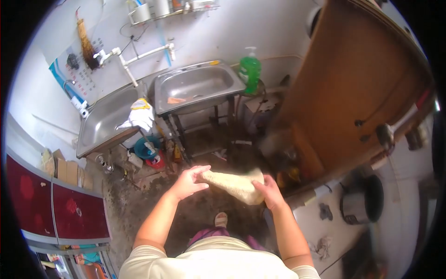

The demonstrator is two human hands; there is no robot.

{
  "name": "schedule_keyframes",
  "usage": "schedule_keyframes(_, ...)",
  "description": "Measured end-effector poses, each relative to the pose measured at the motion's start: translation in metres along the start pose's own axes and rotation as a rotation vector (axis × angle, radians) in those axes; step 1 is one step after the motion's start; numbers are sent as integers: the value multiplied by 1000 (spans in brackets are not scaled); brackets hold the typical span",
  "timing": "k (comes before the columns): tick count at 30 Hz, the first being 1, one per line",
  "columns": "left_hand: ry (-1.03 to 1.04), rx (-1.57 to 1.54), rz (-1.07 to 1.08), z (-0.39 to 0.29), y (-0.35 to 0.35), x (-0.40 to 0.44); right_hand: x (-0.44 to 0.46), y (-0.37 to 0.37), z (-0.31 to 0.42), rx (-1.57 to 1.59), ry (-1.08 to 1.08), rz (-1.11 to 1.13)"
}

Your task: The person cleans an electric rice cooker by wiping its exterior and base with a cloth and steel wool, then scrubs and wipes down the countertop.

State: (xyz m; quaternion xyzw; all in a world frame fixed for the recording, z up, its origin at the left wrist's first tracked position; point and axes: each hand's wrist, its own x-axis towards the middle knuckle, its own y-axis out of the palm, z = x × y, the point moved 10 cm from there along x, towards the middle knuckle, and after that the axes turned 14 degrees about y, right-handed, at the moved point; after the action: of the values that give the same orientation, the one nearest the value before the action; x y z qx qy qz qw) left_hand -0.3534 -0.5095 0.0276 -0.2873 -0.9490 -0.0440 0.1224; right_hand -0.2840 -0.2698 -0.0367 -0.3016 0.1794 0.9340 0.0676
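Stretched between my two hands, above the dark floor, is a pale cream cloth [234,183], perhaps a folded towel; its exact kind is hard to make out. My left hand [189,182] has its narrow end between thumb and fingers. At the wider, drooping end, my right hand [271,191] grips it with the thumb on top, and the other fingers are partly hidden behind it.
Ahead stand two steel sinks [197,83] [109,118], with white gloves [141,115] over one rim and a green soap bottle [250,73] beside the other. A brown wooden cabinet [353,83] rises at right. A dark pot [360,204] and red cupboards [79,209] flank me.
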Motion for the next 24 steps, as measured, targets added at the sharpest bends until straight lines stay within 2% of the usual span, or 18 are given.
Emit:
schedule_keyframes(3,-15,504,16,8,-43,2,16,40,35,107,-135,91)
schedule_keyframes(4,-33,699,19,8,-54,1,25,54,40,42,-139,124)
schedule_keyframes(7,-139,797,-77,22,-88,-10,52,83,47,-166,-172,179)
schedule_keyframes(10,-152,906,-80,23,-111,-24,66,102,67,-1058,-479,-214)
schedule_keyframes(11,-150,954,-73,20,-118,-28,73,110,69,-1170,-622,-267)
schedule_keyframes(14,-30,864,-222,-13,-140,-39,76,147,85,-1380,-696,-139)
schedule_keyframes(15,-41,694,-363,-18,-158,-45,72,163,102,-1236,-675,36)
schedule_keyframes(16,139,733,-416,-46,-170,-46,83,166,104,-1050,-510,191)
schedule_keyframes(18,84,-264,-807,-38,-190,-58,85,197,118,-466,-156,542)
schedule_keyframes(19,311,-271,-692,-63,-184,-48,98,205,123,-208,-158,685)
schedule_keyframes(20,244,-218,-751,-37,-188,-58,102,218,108,1,70,880)
schedule_keyframes(22,-96,-205,-576,19,-164,-78,126,229,56,-166,266,860)
schedule_keyframes(23,-197,-107,-595,34,-158,-89,129,228,27,-379,355,840)
schedule_keyframes(24,-295,-9,-613,44,-154,-97,138,222,-4,-482,394,926)
